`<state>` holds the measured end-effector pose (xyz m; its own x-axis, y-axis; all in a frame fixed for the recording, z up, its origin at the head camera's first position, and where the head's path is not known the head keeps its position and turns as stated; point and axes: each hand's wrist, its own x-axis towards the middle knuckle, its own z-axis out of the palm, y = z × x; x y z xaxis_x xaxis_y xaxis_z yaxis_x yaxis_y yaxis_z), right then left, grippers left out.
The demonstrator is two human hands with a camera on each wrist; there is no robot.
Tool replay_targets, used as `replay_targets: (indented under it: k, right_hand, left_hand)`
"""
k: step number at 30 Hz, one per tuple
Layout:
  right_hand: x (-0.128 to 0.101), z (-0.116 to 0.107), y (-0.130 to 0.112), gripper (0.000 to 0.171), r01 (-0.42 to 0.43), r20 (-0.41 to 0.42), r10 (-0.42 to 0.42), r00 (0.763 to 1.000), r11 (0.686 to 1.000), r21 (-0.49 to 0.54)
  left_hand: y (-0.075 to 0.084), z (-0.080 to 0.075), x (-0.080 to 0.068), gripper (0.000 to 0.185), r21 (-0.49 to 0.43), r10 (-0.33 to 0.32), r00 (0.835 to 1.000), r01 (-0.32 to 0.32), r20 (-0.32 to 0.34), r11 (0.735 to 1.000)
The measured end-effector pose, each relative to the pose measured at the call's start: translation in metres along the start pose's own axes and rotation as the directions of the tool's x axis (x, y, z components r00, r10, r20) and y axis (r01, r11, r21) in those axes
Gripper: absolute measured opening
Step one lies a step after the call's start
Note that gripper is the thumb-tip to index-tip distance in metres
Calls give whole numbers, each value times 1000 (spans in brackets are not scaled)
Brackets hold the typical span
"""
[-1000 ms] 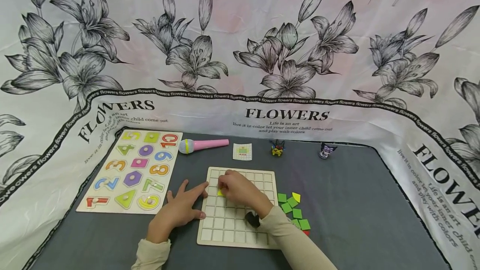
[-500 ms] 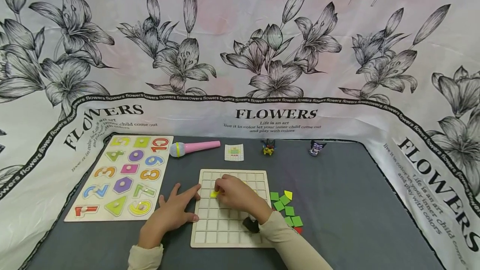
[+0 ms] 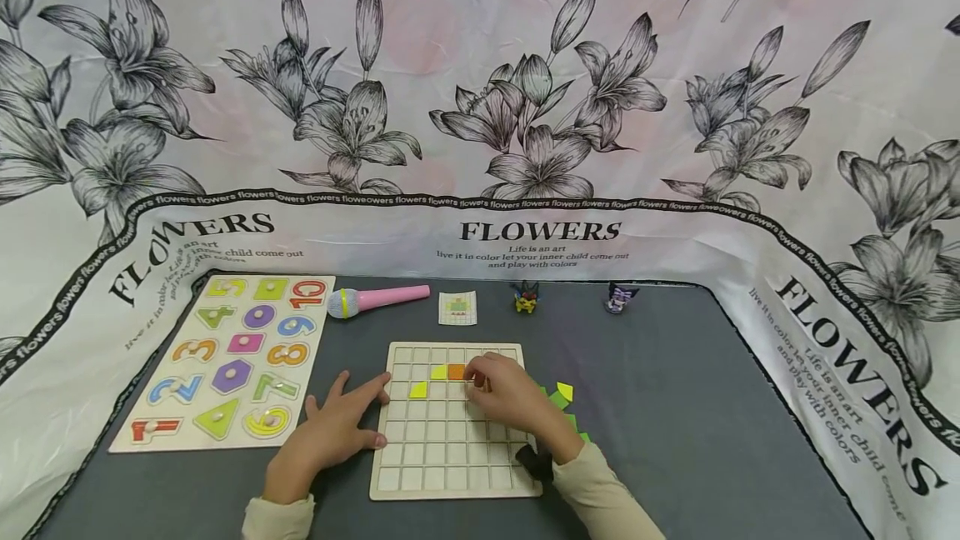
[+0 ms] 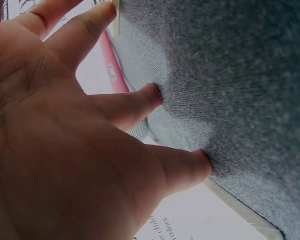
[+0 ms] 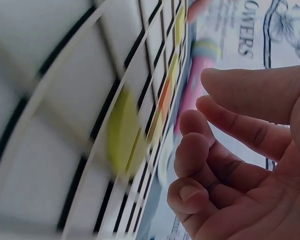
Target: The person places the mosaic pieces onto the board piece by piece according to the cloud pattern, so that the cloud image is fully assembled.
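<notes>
A wooden grid board [image 3: 450, 448] lies on the grey table cloth. Two yellow tiles [image 3: 417, 390] and an orange tile [image 3: 456, 372] sit in its upper cells. My right hand [image 3: 480, 382] hovers over the board's upper right, just right of the orange tile. Its fingers are loosely curled, and the right wrist view shows the right hand [image 5: 200, 145] holding nothing, with a blurred yellow tile [image 5: 122, 132] on the board beside it. My left hand [image 3: 352, 419] lies flat on the cloth at the board's left edge. In the left wrist view the left hand [image 4: 155, 125] has spread fingers pressing the cloth.
Green and yellow loose tiles [image 3: 561, 396] lie right of the board, partly behind my right wrist. A number puzzle board [image 3: 225, 361] is at the left. A pink microphone [image 3: 375, 300], a pattern card [image 3: 457, 307] and two small figures [image 3: 527, 297] [image 3: 619, 298] stand along the back. Flowered cloth surrounds the table.
My right hand has moved right from the yellow tile at the board's left, uncovering two yellow tiles and an orange one. The left hand has stayed at the board's edge.
</notes>
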<state>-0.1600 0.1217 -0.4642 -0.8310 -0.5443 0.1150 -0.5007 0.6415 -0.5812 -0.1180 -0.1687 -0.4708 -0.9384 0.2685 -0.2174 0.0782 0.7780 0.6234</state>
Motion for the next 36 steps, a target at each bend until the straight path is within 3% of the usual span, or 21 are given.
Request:
replay_targets:
  k: [13,20,26,36]
  right_hand:
    - [-50,-37,50,10,-134,-118,133,984,991,-4]
    - [-71,-50,72,19,-243,-108,241,965,970,-9]
    - [-77,-52,79,23,-244,-62,245,968,970,16]
    - [-74,-53,79,17,-317,-101,311,945,947,-50]
  left_hand:
    - [-3,-2,-2,81,-4,1,1000,-1,2,1000]
    - [-3,-1,-2,81,2,1,1000,-1,-1,1000]
    - [-2,-2,-3,80,3,-1,1000,1,-1,1000]
    - [0,-1,-1,77,3,-4,1000,4,6,1000]
